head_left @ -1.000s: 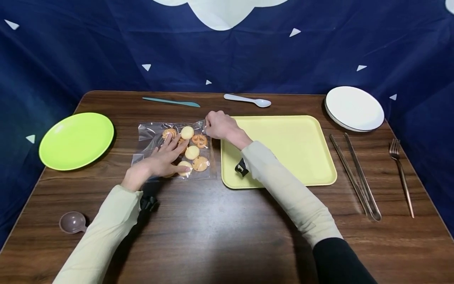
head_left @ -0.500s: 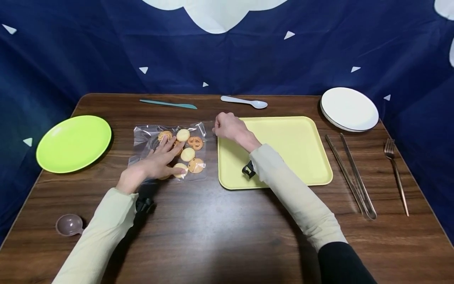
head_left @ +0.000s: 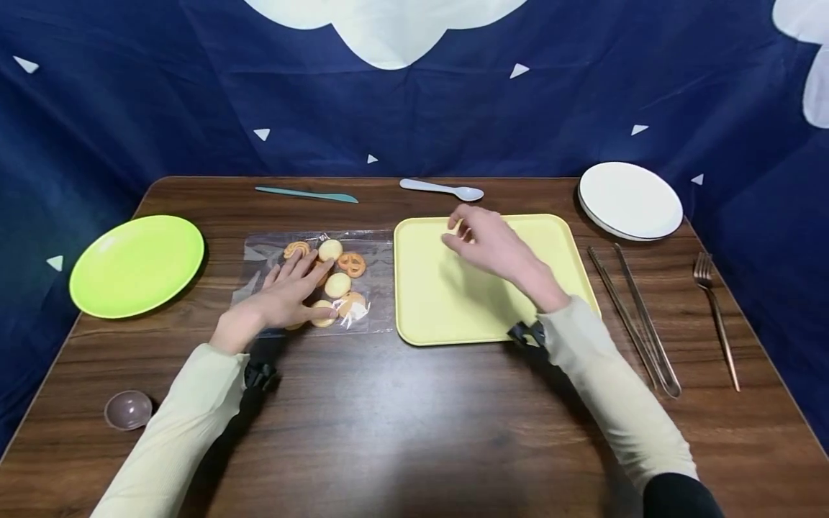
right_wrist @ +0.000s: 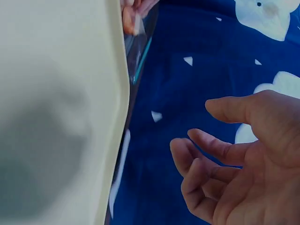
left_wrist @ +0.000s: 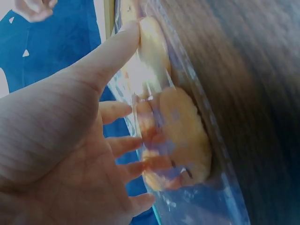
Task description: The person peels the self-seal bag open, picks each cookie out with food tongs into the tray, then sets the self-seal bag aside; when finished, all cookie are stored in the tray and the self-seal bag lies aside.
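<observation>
A clear plastic bag (head_left: 378, 284) of cookies lies flat on the table, its right end beside the yellow tray (head_left: 427, 316). Inside are round pale cookies and a pretzel-shaped cookie (head_left: 352, 264). Spread over the bag's left part, my left hand (head_left: 285, 295) rests on the cookies with its fingers fairly straight. The left wrist view shows its thumb touching the plastic above a thick cookie (left_wrist: 185, 133). My right hand (head_left: 492, 241) hovers over the tray with nothing in it. Its fingers are loosely bent and apart from the thumb, as the right wrist view shows.
A green plate (head_left: 136, 266) stands at the left, near a small scoop (head_left: 128, 410). A teal knife (head_left: 307, 193) and a white spoon (head_left: 443, 190) lie along the back edge. At right are white plates (head_left: 631, 201), metal tongs (head_left: 637, 324) and a fork (head_left: 717, 320).
My right hand has let go of the bag's right end and moved right, over the tray. The bag's right end now lies spread flat. My left hand stays on the bag.
</observation>
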The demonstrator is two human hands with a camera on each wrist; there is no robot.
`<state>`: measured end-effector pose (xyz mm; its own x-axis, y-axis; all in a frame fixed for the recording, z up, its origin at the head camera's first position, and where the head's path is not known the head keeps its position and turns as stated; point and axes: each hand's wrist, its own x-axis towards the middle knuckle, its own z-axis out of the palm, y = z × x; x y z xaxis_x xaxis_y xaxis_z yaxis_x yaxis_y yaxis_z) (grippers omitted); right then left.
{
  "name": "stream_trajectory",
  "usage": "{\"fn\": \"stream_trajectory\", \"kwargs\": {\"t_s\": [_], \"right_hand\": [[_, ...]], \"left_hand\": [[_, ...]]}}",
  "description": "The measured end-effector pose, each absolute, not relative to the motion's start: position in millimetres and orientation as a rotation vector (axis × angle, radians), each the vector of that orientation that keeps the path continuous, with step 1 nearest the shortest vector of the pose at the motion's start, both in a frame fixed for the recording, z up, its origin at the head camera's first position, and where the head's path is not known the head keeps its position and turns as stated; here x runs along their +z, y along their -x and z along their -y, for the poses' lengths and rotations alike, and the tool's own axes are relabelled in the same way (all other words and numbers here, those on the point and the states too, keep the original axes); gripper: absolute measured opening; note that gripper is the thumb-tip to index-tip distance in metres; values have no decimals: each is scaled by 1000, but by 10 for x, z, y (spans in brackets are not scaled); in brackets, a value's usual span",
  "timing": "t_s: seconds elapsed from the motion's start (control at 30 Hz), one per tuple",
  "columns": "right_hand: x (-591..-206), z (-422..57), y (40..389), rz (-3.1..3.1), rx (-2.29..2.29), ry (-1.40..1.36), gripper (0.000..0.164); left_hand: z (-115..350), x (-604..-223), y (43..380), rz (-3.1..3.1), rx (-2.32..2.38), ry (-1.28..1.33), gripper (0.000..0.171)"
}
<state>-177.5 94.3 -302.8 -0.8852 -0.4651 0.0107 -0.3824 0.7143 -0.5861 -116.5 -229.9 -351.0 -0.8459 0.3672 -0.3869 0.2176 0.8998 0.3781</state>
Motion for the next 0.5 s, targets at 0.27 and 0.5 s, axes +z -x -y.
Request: {"fn": "stream_trajectory", "kwargs": {"t_s": [0.27, 0.5], "right_hand": [[-3077, -1823, 1474, -2928, -926, 531, 37], [-3211, -2590, 1255, -3009, -848, 279, 53]], "left_hand": [[2325, -3540, 1174, -2649, 451, -446, 90], [2606, -3544, 1109, -2647, 543, -472, 94]]}}
